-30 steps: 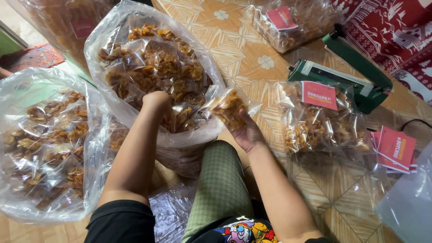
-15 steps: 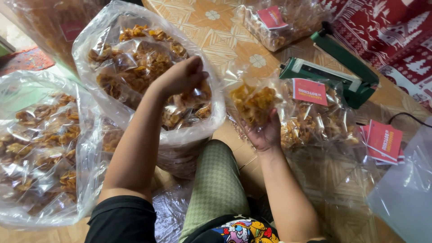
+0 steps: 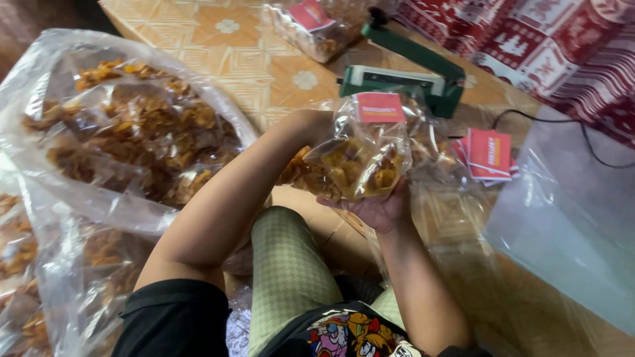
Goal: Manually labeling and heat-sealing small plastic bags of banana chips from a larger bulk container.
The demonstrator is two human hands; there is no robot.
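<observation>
Right hand (image 3: 380, 208) cupped under snack bag (image 3: 354, 168) | left hand (image 3: 311, 125) grips it | bag lying sideways

Red-labelled clear snack bag (image 3: 360, 162) in hands

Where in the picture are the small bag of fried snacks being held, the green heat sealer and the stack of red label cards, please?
small bag of fried snacks (image 3: 357, 168), head view, its clear front.
green heat sealer (image 3: 397, 80), head view, its base.
stack of red label cards (image 3: 488, 153), head view, top card.

1 head camera looks steeply down, close over the lap.
</observation>
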